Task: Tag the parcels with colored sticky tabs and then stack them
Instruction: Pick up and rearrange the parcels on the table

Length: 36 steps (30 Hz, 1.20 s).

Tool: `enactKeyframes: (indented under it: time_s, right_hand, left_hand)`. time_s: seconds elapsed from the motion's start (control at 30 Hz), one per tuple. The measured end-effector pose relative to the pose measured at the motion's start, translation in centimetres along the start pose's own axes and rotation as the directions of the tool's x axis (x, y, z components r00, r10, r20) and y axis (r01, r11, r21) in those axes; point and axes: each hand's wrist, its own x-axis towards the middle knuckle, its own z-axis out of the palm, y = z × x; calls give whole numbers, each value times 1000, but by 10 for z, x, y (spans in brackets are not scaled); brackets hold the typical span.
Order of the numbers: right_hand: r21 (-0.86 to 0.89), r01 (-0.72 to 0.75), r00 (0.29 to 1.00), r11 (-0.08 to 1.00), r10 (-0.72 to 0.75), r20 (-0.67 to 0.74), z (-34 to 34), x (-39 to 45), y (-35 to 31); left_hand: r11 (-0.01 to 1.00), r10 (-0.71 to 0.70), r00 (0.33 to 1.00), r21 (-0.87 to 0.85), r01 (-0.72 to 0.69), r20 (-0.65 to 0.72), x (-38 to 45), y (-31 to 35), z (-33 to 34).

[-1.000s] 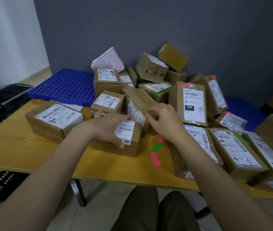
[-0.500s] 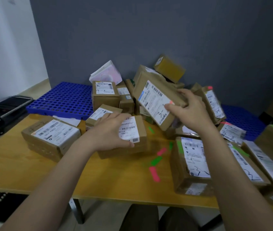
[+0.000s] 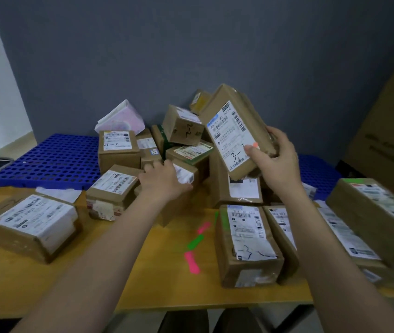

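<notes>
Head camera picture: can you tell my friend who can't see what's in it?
The person's right hand holds up a brown parcel with a label, while the left hand rests on another parcel. Many parcels crowd the wooden table, with pink and green sticky tabs lying loose.

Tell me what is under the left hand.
The left hand rests on a brown parcel on the wooden table. Part of its white label shows past the fingers. The hand covers the rest of the label and the parcel's top.
</notes>
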Motion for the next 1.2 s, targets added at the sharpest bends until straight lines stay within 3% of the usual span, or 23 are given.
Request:
enactKeyframes:
  time_s: [0.17,0.27,0.3,0.37,0.43,0.5,0.6,0.83,0.97,1.1,1.2]
  right_hand:
    - [51,-16,998,999,13,57,-4,-2,5]
    - [143,-62,988,988,41,146,-10,-4,4]
    - [169,-76,983,983,45,177,-13,-3,4]
    - [191,-95,971,977,49,234,-20,0,5]
    - [214,-124,951,969,54,305,-25,3,4]
    - [264,-150,925,953,41,378,-28,4,2]
    - [317,-156,911,935,12,412,-31,4,3]
    - [482,-190,938,855,13,347,-35,11,3]
    - [430,-227,939,874,79,335,-31,9,-7]
    - [275,-273,868,922,113,484,-21,-5,-12]
    - [309,-371,832,876,166,529,-1,-20,-16]
  left_hand:
    - [990,-128,990,64,124,65,13,8,16]
    - [977,-79,997,-199,81,18,16,8,12]
    - [927,-47,998,-375,29,-39,16,10,6]
    - [700,20,990,-704,-116,-142,15,15,-10]
    - [444,108,983,-877,-183,-151,14,21,-26]
    - [269,165,983,-955,-125,-82,12,25,-35]
    - [112,209,978,-993,-40,-16,14,20,-33]
    - [159,303,940,-981,114,158,15,-8,-19]
    - [22,231,967,-994,107,110,12,-12,-10]
    - [-139,95,995,-990,2,-12,14,-16,-23]
    - [-291,65,996,-956,-43,-65,7,-11,-30]
